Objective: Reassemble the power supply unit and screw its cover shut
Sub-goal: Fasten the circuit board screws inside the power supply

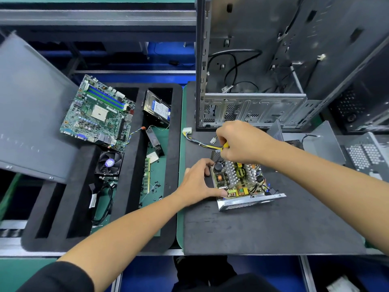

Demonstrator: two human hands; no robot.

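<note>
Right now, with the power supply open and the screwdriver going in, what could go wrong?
1. The right hand works a yellow-handled screwdriver down among the exposed capacitors and heatsinks of the power supply board; a slip could gouge parts.
2. The left hand steadies only one edge, so the open power supply case might shift on the mat.

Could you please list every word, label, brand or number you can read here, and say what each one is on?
No text here reads clearly.
Hard drive: blue and white label, print too small.
Motherboard: markings too small.
Cooler fan: purple hub sticker, blurred.
Grey side panel: faint embossed marks, unreadable.
Power supply: no readable marking.
</note>
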